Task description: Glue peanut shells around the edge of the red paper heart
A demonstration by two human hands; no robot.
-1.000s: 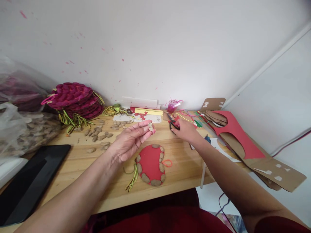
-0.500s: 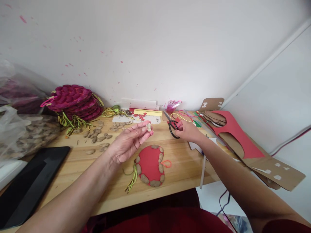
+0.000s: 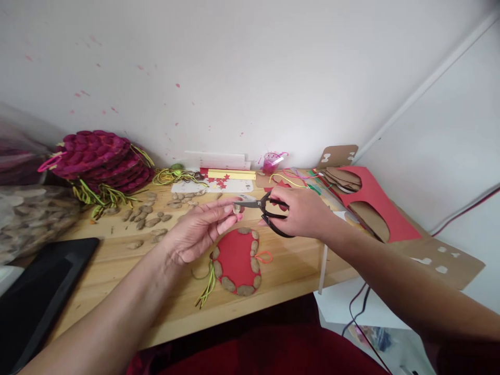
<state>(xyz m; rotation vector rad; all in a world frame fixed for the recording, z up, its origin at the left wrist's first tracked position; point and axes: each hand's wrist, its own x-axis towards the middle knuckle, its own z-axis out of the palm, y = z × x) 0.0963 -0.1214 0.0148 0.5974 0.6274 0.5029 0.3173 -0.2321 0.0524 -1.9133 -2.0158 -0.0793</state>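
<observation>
My left hand [image 3: 207, 224] pinches a peanut shell [image 3: 236, 209] between thumb and fingers. My right hand [image 3: 302, 212] is closed round the black handles of a pair of scissors [image 3: 269, 211], whose blades are apart and reach to the shell. Below my hands lies a red apple-shaped card [image 3: 236, 258], its edge lined with peanut shells, an orange loop [image 3: 263, 257] at its right and a yellow-green yarn tassel [image 3: 206, 288] at its left.
Loose peanut shells [image 3: 146, 213] lie left of my hands, near a full plastic bag [image 3: 35, 219] and a black tablet [image 3: 47, 291]. Purple shell-covered pieces [image 3: 103, 159] are stacked behind. Red cut card [image 3: 385, 203] lies at right; a pink cup [image 3: 271, 163] stands by the wall.
My right hand has brought the scissors leftward to the peanut shell, and their blades have opened. My left hand still pinches the shell. The whole view has shifted slightly.
</observation>
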